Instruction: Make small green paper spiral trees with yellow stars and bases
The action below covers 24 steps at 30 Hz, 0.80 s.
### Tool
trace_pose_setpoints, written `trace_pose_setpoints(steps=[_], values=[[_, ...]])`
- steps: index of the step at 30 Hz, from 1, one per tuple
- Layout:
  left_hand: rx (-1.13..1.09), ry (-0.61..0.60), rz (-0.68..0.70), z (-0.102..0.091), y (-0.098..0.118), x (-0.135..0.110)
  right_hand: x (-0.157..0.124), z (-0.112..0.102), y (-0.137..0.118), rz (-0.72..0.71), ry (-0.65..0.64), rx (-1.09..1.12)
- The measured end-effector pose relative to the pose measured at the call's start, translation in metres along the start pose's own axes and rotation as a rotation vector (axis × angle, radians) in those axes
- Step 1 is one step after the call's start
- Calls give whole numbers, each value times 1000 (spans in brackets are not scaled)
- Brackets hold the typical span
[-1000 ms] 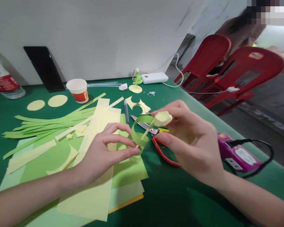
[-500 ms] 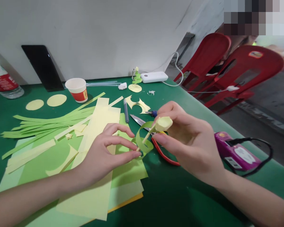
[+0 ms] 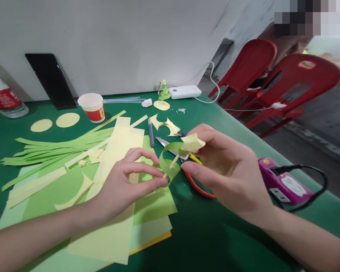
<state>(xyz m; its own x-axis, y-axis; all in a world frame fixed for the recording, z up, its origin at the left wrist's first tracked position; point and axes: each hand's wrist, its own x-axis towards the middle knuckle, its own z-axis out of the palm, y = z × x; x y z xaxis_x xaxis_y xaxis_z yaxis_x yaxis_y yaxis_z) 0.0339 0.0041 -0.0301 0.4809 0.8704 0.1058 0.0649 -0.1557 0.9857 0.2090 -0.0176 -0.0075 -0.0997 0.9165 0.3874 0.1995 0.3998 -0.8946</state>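
My left hand (image 3: 130,173) pinches the lower end of a thin pale yellow stem (image 3: 174,162) between thumb and fingertips. On the stem's top sits a puffy yellow paper star (image 3: 192,142). A green paper strip (image 3: 164,160) curls in a spiral around the stem. Close to the star is my right hand (image 3: 226,166), its thumb apart from its fingers and nothing seen gripped; some fingertips are hidden behind the star. Scissors (image 3: 197,185) with red and yellow handles lie under the right hand, partly covered by it.
Yellow and green paper sheets (image 3: 110,234) and green strips (image 3: 65,145) spread at left. Behind stand a paper cup (image 3: 91,105), a phone (image 3: 49,81), a bottle (image 3: 5,94), a white power bank (image 3: 185,91) and a small star model (image 3: 163,90). A purple device (image 3: 285,181) lies right.
The star has turned so its points show, and the green curl has shifted slightly left. My right thumb and fingers have moved apart around the star; my left hand stays in place.
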Motion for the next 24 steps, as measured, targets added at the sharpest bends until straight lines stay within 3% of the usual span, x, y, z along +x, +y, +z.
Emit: trace_pose_setpoints(steps=[13,20,24], values=[[44,37,65,-4,-9,1,-14,0,-15,-331,-56,-223],[19,22,119,-7,-14,2,-9,-1,-16,-218,-105,-80],[-12,5,77,-7,-18,3,-4,-2,-10,-106,-48,35]])
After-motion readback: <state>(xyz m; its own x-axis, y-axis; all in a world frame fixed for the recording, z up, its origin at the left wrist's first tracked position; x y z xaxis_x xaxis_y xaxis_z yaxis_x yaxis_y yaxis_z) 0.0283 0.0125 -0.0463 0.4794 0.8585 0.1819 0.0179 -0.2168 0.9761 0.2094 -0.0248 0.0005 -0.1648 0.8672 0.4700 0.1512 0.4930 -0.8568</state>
